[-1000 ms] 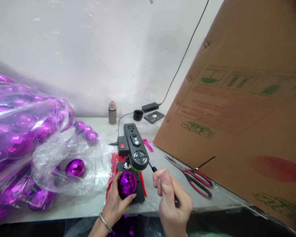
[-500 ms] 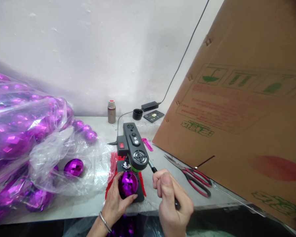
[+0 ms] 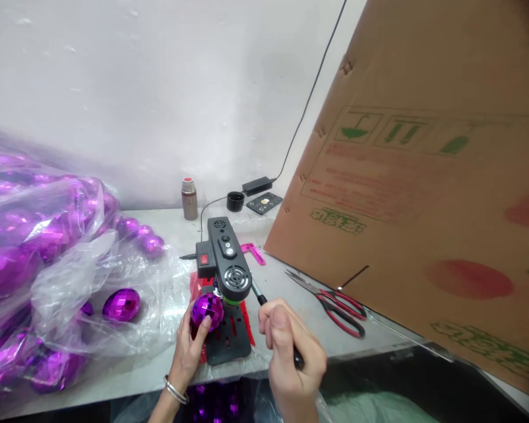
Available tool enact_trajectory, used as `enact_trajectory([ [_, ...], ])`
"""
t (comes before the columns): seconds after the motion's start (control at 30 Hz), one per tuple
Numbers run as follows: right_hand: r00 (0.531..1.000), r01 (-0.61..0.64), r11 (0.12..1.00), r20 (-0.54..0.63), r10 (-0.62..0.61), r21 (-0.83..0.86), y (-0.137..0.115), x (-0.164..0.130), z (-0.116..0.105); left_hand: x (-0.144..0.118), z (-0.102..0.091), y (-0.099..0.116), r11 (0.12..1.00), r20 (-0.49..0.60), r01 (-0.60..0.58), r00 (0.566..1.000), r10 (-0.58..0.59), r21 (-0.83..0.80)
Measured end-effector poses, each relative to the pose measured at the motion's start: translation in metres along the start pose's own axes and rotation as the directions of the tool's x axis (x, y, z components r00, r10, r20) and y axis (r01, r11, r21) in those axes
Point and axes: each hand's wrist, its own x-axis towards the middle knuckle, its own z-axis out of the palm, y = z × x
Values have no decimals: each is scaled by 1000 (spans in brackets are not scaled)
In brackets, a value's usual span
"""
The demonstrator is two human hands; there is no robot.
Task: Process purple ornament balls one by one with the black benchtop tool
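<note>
Two hands are working at a small black bench press (image 3: 224, 264).
Left hand (image 3: 188, 346) is gripping the faceted purple plastic bauble (image 3: 207, 311), just left of the press head; right hand (image 3: 286, 346) is clasping the black lever handle (image 3: 264, 305).

A white plastered wall (image 3: 150, 88) is backing a pale worktable (image 3: 291, 282); a large cardboard sheet (image 3: 423, 176) is leaning at right, and a black cable (image 3: 308, 100) is running up the wall.
</note>
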Motion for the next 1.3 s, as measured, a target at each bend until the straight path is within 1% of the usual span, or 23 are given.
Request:
enact_trajectory([
  [0.07, 1000, 3, 1000, 6, -3, -5, -1, 1, 0, 0, 1, -3, 999, -9, -13, 1000, 14, 37],
  [0.13, 1000, 2, 1000, 9, -2, -7, -2, 1, -1, 0, 2, -3, 997, 6, -32, 999, 32, 74],
  [0.23, 1000, -4, 1000, 2, 4, -9, -2, 3, -1, -3, 4, 1, 984, 43, -93, 995, 87, 153],
  [0.3, 1000, -19, 1000, -7, 19, -9, -3, 4, 0, -6, 5, 5, 971, 47, -130, 991, 123, 199],
  [0.4, 998, -57, 998, -13, 57, -21, -4, 7, 1, -10, 6, 8, 962, 44, -163, 987, 158, 218],
  [0.53, 996, -75, 997, -44, 74, -36, -5, 8, 3, -13, 5, 9, 958, 68, -163, 986, 151, 237],
  [0.67, 996, -73, 997, -49, 72, -28, -6, 8, 3, -14, 8, 11, 958, 75, -175, 984, 161, 227],
  [0.87, 997, -68, 997, -43, 67, -43, -8, 10, 2, -12, 21, 13, 960, 69, -207, 978, 197, 188],
  [0.97, 997, -63, 997, -41, 61, -37, -9, 11, 2, -11, 25, 12, 964, 68, -204, 978, 195, 170],
  [1.17, 997, -65, 997, -37, 64, -31, -9, 11, 2, -14, 22, 8, 978, 20, -150, 989, 149, 142],
  [1.3, 997, -65, 997, -35, 64, -27, -8, 10, 2, -17, 18, 6, 981, 29, -132, 991, 129, 142],
])
